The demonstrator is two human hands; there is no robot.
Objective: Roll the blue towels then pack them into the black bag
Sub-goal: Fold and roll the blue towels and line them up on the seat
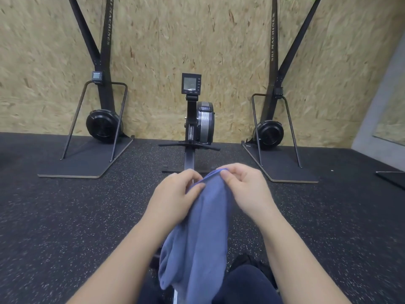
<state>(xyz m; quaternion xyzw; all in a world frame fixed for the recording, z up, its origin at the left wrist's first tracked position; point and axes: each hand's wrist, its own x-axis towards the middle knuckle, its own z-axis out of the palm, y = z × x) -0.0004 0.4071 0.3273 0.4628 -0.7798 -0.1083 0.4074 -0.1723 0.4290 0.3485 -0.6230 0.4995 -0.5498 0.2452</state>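
The left hand [175, 194] and the right hand [245, 189] are close together, up in front of the person. Each one pinches the top edge of a blue towel [197, 233] with thumb and fingers. The towel hangs down from the hands in soft folds, over the person's dark trousers [241, 286]. Under it all is a black speckled floor [76, 216]. Farther off stands a rowing machine [197, 115] with a small screen. Two tall ski machines [103, 106] stand beside it, against a wooden chip wall [164, 40].
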